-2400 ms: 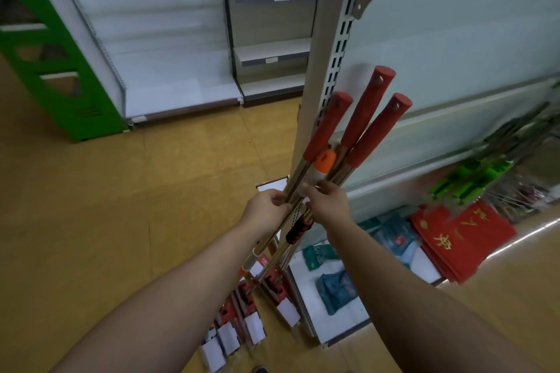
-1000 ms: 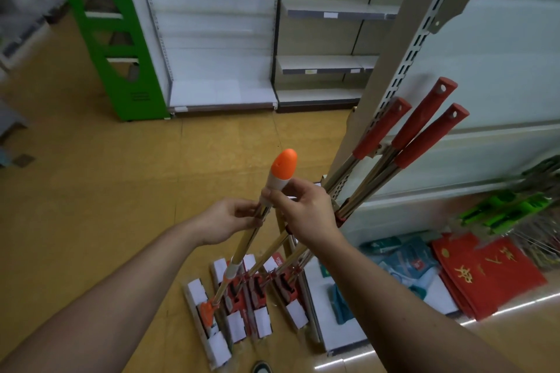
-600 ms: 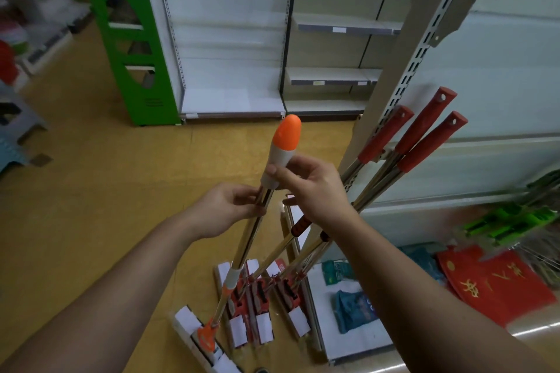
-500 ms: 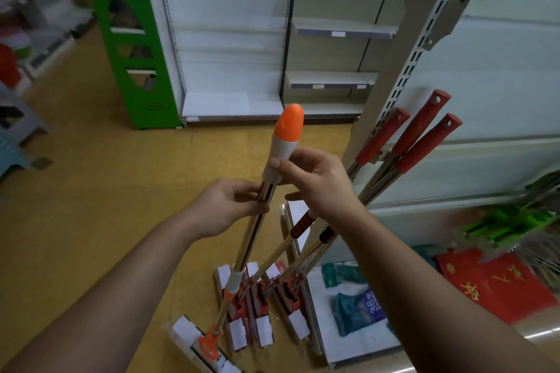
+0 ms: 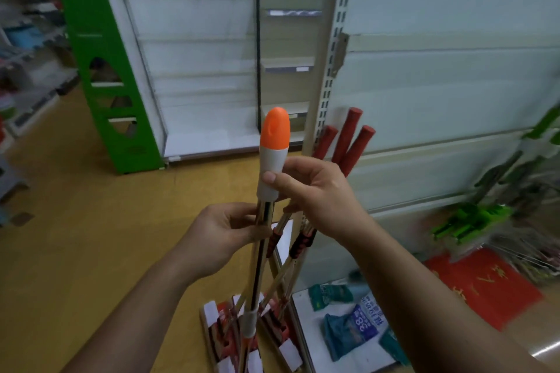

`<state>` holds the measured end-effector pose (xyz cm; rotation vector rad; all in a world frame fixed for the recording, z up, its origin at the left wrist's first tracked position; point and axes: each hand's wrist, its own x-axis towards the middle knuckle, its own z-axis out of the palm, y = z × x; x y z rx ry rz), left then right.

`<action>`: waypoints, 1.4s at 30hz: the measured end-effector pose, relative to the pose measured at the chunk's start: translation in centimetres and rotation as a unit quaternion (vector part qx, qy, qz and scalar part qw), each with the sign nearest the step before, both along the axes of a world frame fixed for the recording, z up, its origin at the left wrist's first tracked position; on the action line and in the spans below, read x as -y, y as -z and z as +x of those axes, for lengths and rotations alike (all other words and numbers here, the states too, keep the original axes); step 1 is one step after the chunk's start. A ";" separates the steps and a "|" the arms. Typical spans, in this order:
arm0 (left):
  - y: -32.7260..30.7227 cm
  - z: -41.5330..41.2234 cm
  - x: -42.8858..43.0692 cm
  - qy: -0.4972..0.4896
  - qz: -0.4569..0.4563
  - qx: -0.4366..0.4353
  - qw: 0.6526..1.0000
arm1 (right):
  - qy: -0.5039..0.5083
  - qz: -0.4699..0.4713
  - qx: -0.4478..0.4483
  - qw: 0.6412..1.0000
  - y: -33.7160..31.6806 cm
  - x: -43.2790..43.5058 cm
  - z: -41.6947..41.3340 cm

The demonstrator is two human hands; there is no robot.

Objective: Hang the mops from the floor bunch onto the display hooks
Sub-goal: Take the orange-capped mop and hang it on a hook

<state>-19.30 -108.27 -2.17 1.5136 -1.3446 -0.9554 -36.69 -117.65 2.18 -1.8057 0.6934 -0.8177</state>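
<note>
Four mops are in view: one with an orange-tipped handle (image 5: 274, 145) held between the two grips, and three red-handled mops (image 5: 345, 142) leaning together just behind the right grip against a slotted metal upright (image 5: 330, 70). The left grip (image 5: 224, 236) has its fingers and thumb wrapped round the held mop's shiny metal pole, directly under the right grip (image 5: 315, 194), which pinches the lower end of the white sleeve between thumb and fingertips, the other fingers loosely curled. The held mop stands nearly upright, with its orange cap above both grips and its pole running down to a white collar and orange joint far below them; whether its head touches the ground cannot be told. The mop heads, with red fittings and white paper bands, are clustered on the yellow-brown floor (image 5: 91, 221) beneath the grips. Beyond the grips stand pale shop shelves (image 5: 206, 70), with a green end panel (image 5: 103, 70) to the left of the left grip. To the right of the right grip lie a red mat (image 5: 485, 285), blurred green-handled goods (image 5: 472, 218) and bluish packets (image 5: 351, 327) on a low white base shelf.
</note>
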 end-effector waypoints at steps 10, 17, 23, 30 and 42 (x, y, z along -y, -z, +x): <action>-4.0 -15.1 -1.8 0.016 -0.048 0.024 0.998 | 0.032 -0.029 0.049 0.998 -4.2 -3.4 -14.8; -6.3 -24.8 -1.3 0.021 -0.084 0.023 0.996 | 0.084 -0.074 0.030 0.993 -7.6 -4.8 -24.3; -8.8 -31.9 1.1 0.033 -0.115 0.007 0.993 | 0.140 -0.075 0.038 0.987 -10.4 -4.0 -30.8; -9.2 -38.4 5.7 0.051 -0.129 -0.027 0.990 | 0.186 -0.095 0.020 0.978 -12.2 -1.6 -37.3; -9.5 -46.0 18.6 0.078 -0.146 -0.055 0.985 | 0.222 -0.151 0.001 0.963 -12.7 10.3 -44.4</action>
